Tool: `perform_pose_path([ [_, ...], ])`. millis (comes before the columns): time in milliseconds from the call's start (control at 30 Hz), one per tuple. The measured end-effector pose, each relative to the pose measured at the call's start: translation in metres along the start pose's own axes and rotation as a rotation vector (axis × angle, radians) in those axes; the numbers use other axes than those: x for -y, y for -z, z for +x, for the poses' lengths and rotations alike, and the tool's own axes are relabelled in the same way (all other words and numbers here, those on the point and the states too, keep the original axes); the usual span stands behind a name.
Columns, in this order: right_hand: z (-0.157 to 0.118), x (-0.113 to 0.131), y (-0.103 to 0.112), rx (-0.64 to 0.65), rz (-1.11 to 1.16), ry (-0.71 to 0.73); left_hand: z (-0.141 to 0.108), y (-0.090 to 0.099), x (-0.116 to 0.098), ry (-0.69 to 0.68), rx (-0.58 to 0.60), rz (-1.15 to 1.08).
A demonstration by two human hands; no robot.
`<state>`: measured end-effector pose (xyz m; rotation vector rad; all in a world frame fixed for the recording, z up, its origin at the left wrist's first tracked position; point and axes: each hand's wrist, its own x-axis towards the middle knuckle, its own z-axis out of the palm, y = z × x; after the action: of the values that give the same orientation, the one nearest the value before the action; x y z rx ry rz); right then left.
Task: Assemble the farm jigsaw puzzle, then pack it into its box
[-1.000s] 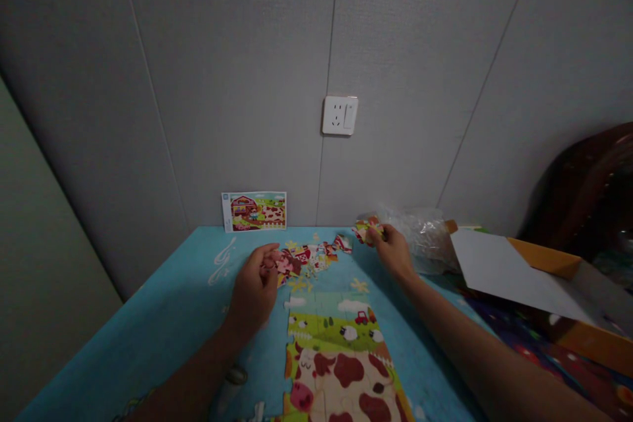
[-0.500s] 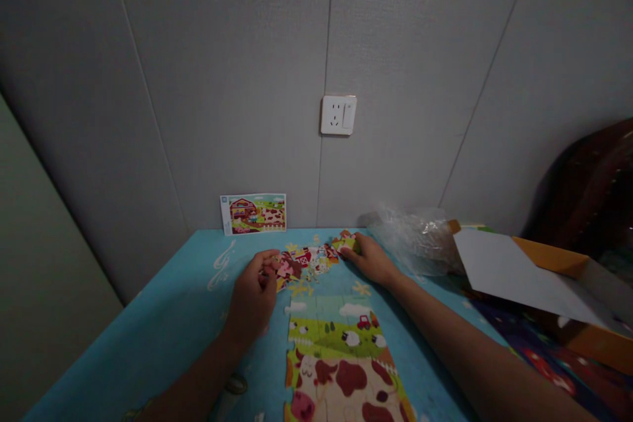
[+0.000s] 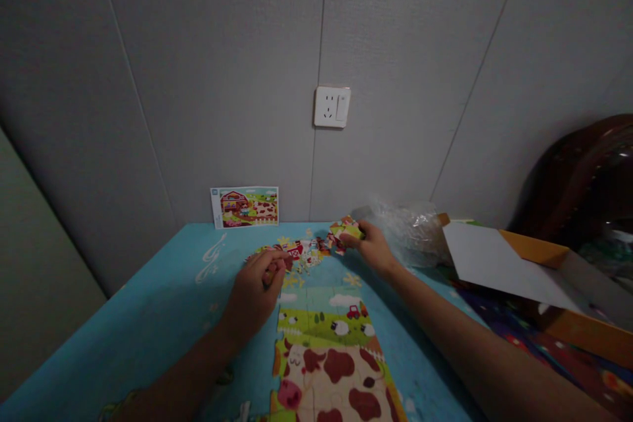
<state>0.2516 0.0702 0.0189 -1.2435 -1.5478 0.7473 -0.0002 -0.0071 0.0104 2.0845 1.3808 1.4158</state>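
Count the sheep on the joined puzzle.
4: a small sheep at the left edge, another small one beside it, a larger one below the red tractor, another larger one at the right. More may lie beyond the bottom edge.

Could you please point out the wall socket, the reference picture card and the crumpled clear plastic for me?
Wall socket (image 3: 331,107): head view, middle of its white faceplate.
Reference picture card (image 3: 246,207): head view, middle of its printed farm scene.
Crumpled clear plastic (image 3: 415,232): head view, its shiny middle.
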Motion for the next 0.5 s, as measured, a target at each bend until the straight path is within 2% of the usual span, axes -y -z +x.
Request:
perform_pose_path([
  [100, -0.018, 0.028, -0.017, 0.087, 0.278, 0.003, -0.003, -0.001, -0.01, 0.02, 0.056, -0.041],
  [200, -0.036, 0.049, -0.037, 0.161, 0.361, 0.033, -0.008, -0.001, -0.017, 0.102, 0.194, -0.128],
  [267, -0.044, 0.055, -0.045, 0.14, 0.381, 0.03, -0.01, -0.001, -0.019, 0.135, 0.241, -0.181],
  [400, -0.044, 0.051, -0.046, 0.046, 0.418, -0.024, -0.008, 0.0, -0.017, 0.165, 0.196, -0.244],
  [500, -0.038, 0.041, -0.042, 0.019, 0.436, -0.062, -0.005, 0.001, -0.011, 0.2, 0.077, -0.191],
])
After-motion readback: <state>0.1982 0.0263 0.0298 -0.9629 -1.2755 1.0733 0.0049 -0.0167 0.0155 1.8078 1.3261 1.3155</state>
